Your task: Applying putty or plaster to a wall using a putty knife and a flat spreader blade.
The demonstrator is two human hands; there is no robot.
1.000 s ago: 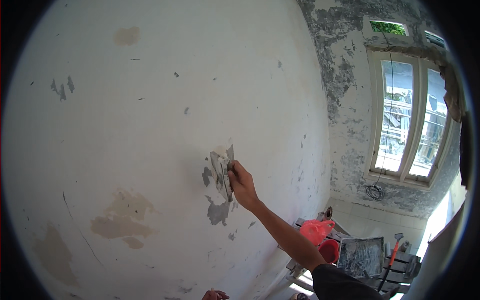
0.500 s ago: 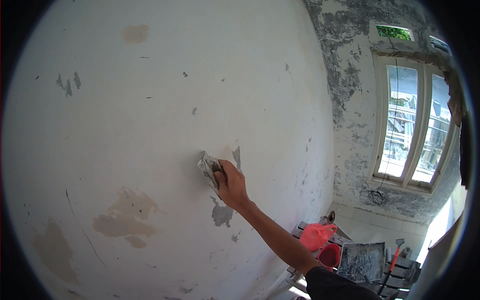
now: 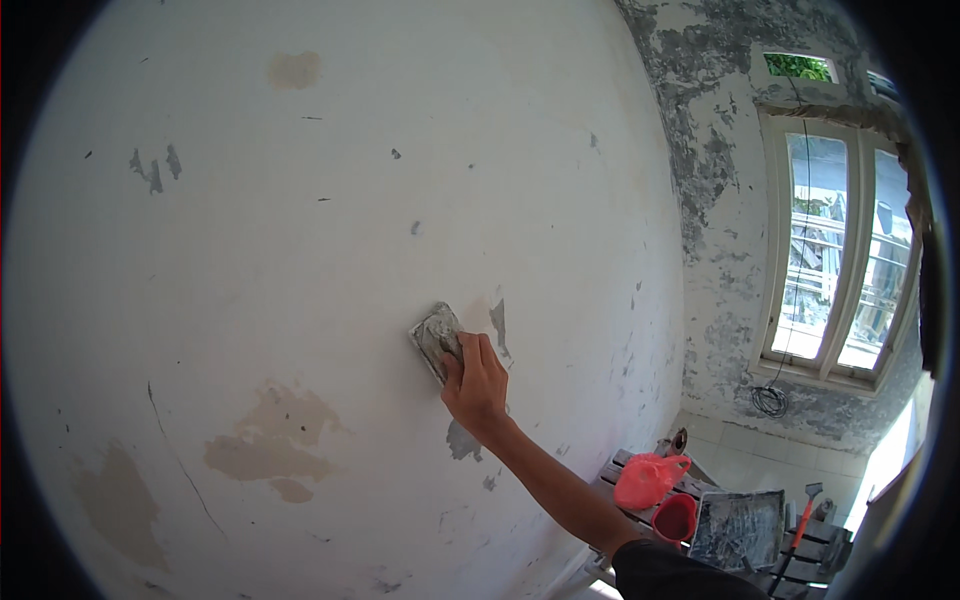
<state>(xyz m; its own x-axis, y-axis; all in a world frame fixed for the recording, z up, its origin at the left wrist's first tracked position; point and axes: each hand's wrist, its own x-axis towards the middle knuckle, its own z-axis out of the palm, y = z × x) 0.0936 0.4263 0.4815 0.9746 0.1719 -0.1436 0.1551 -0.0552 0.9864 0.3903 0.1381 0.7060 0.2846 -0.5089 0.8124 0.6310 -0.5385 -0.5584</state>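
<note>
My right hand [image 3: 477, 385] reaches up to the white wall [image 3: 300, 260] with its fingers closed around the grip of a small rectangular plastering trowel [image 3: 436, 325]. Grey plaster smears cover the trowel's back. Its flat side faces the wall, close against it; whether the whole face touches is hidden. Bare grey patches, one beside my hand [image 3: 498, 322] and one below it [image 3: 462, 441], show where the coat has come off. A beige patch [image 3: 265, 445] lies lower left. My left hand is out of view.
At lower right, a slatted bench [image 3: 800, 568] holds a red plastic bag [image 3: 645, 482], a red bucket [image 3: 675, 518], a smeared tray [image 3: 738, 530] and an orange-handled scraper [image 3: 804, 518]. Beyond is a window [image 3: 840, 250] with a coiled black cable [image 3: 769, 401] hanging beside it.
My right hand and the trowel have shifted slightly right, and the trowel has turned so more of its back shows. The whole scene has also slid a little rightward in view.
</note>
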